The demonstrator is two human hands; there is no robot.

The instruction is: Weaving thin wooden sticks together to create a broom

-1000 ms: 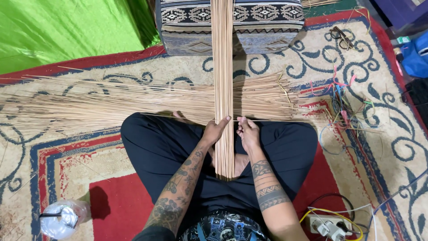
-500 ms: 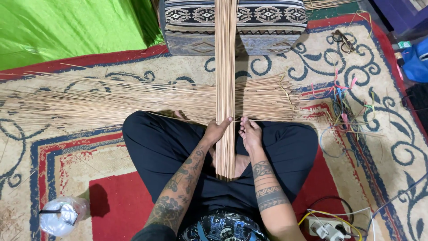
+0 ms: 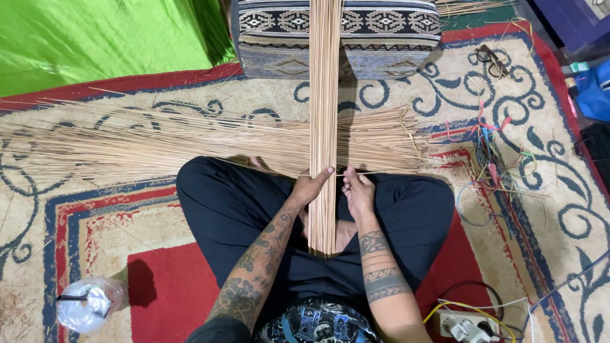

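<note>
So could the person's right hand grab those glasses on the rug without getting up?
Probably not. The right hand rests beside the upright stick bundle in the lap, while the glasses lie far up the rug by the patterned cushion. Nothing blocks them; they just look too far.

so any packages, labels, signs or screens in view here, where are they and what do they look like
No signs or screens show.
Small box: far right edge by the rug, flat, green and white; whether it bears a label is too small to tell.
Plastic cup: lower left on the rug, clear, domed lid, dark straw.
Power strip: bottom right, white, with plugs and a yellow cable.
</note>
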